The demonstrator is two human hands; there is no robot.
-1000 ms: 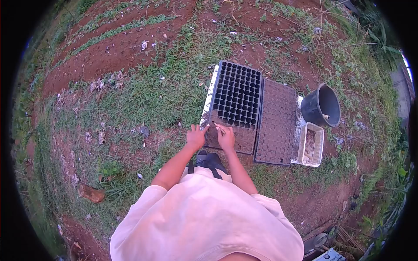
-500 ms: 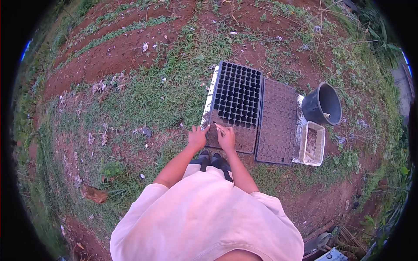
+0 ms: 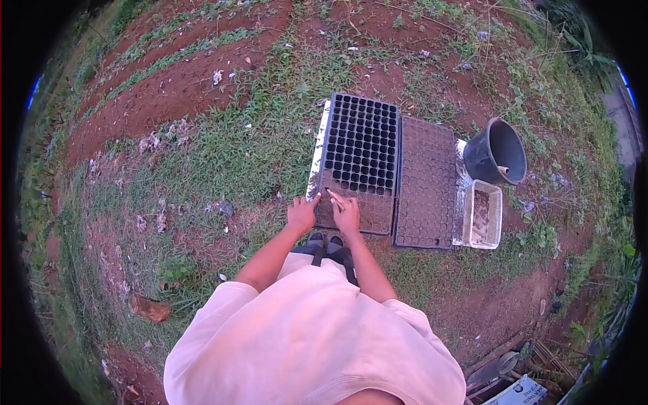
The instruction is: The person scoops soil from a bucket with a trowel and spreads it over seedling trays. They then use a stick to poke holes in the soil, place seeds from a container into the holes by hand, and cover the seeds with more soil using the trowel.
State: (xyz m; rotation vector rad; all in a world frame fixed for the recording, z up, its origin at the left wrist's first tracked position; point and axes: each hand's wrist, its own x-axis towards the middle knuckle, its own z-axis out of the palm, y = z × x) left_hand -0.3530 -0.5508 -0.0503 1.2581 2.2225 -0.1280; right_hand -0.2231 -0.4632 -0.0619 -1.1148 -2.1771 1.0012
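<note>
A black seedling tray (image 3: 362, 142) has hollow cells in its far part and brown soil over its near part. At its near left edge rests my left hand (image 3: 302, 213), fingers pointing forward and holding nothing that I can see. My right hand (image 3: 346, 215), over the soil-covered part, is closed on a small thin stick-like tool (image 3: 333, 196), its tip near the soil. Beside it on the right lies a second tray (image 3: 426, 182), filled with soil and marked with rows of round cells.
A black bucket (image 3: 496, 152) stands right of the trays, with a white rectangular basket (image 3: 483, 214) holding brown material nearer to me. White boards (image 3: 318, 150) show under the trays. Grass and reddish soil surround them; a brown block (image 3: 149, 308) lies at left.
The whole view has shifted slightly, so trays, bucket and basket appear a little further left and up. Both hands stay at the near left part of the tray.
</note>
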